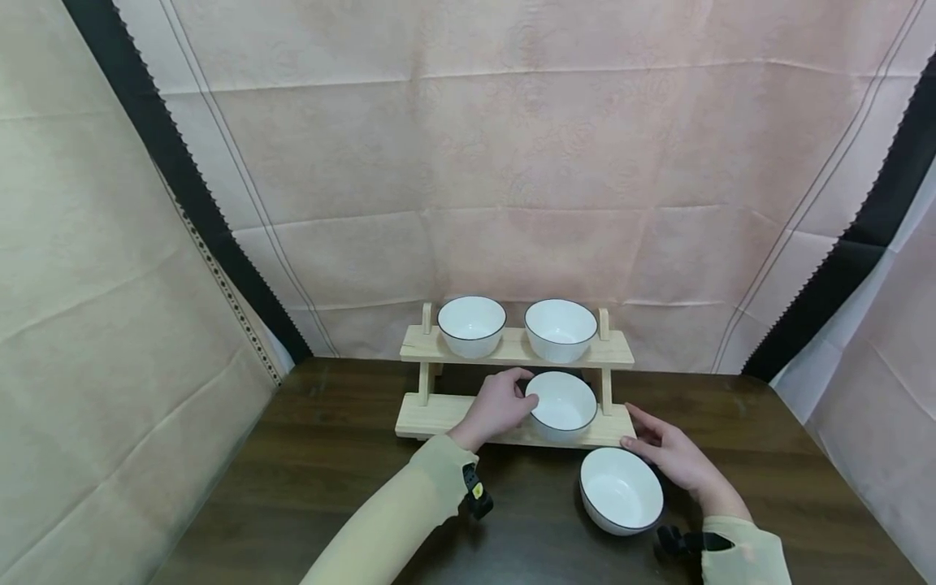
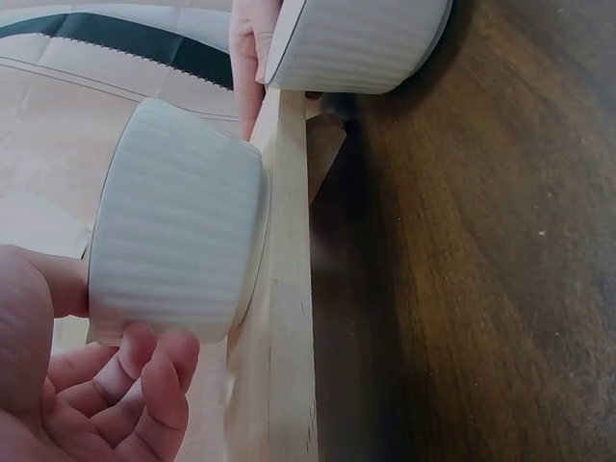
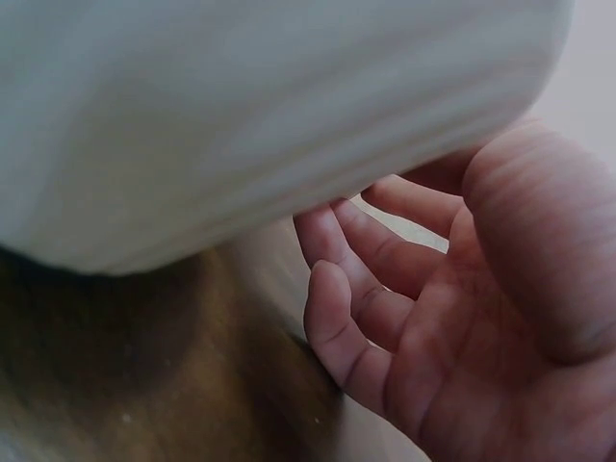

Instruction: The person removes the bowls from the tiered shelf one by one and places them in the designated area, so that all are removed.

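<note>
My left hand (image 1: pixel 499 406) pinches the left rim of a white bowl (image 1: pixel 561 402) with a dark rim line. That bowl is at the right part of the lower shelf of a two-tier wooden stand (image 1: pixel 439 413). In the left wrist view the bowl (image 2: pixel 178 221) has ribbed sides, with its base at the shelf board. My right hand (image 1: pixel 676 459) holds the right end of the lower shelf, thumb at the front corner and index finger farther back. Another white bowl (image 1: pixel 621 491) is on the table just left of the right hand, hiding part of it in the right wrist view.
Two matching bowls, one on the left (image 1: pixel 472 325) and one on the right (image 1: pixel 561 329), stand on the upper shelf. The dark wooden table (image 1: pixel 329 463) runs back to a pale cloth backdrop (image 1: pixel 526 162). Cloth walls flank both sides.
</note>
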A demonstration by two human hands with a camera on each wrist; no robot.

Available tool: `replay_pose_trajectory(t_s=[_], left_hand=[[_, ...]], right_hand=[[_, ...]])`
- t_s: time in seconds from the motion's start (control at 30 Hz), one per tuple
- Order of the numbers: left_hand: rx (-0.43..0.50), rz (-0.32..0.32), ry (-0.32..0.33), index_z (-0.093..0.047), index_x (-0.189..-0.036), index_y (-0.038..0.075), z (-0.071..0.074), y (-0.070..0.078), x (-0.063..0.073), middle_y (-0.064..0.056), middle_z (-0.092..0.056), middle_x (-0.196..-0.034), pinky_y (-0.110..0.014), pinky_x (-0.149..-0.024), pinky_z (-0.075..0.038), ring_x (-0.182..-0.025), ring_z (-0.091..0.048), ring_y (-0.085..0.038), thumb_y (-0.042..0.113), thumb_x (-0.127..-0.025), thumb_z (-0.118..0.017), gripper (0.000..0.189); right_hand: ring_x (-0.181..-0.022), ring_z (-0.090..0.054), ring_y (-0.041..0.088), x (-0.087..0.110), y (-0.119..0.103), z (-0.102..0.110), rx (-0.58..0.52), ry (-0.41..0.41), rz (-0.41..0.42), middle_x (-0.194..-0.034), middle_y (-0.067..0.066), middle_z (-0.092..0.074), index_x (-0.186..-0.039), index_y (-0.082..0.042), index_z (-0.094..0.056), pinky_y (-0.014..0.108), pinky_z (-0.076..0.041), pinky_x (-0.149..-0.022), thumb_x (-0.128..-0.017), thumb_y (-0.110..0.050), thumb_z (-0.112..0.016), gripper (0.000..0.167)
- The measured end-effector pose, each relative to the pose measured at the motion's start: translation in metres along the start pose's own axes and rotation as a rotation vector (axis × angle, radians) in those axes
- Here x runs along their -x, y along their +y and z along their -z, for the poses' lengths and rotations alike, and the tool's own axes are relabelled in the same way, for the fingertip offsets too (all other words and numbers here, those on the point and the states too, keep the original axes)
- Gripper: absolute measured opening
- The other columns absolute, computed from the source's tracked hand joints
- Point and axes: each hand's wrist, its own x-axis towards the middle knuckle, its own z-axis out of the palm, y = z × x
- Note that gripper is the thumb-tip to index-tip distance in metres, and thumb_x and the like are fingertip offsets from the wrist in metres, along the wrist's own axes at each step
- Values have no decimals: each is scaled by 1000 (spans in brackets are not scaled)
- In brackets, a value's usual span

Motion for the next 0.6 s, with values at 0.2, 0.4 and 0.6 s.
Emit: replay_pose_trajectory(t_s=[0.2,0.4,0.6], left_hand=[[0,1,1,-63,-144,1,0,-1,-2,-1,-64,-67,-23,-49,-45,-50,-59,-13,12,-100,-66,45],[3,-5,12,-64,-142,1,-2,0,0,-1,-63,-68,-23,-50,-45,-50,-59,-13,9,-98,-66,45],[1,1,5,-63,-143,1,-2,1,0,-1,-63,-68,-23,-49,-44,-50,-59,-13,8,-98,-65,46]], right_hand=[[-114,-63,30,-1,-1,1,4,-1,14,-140,27,-62,-165,3,-33,39,-56,-89,-105,-35,-69,79],[-113,-63,30,-1,0,1,5,0,8,-140,27,-62,-165,2,-34,39,-56,-89,-105,-37,-69,80],[-113,-63,30,0,1,0,-6,-3,2,-138,26,-63,-165,2,-33,39,-55,-89,-105,-36,-70,80]])
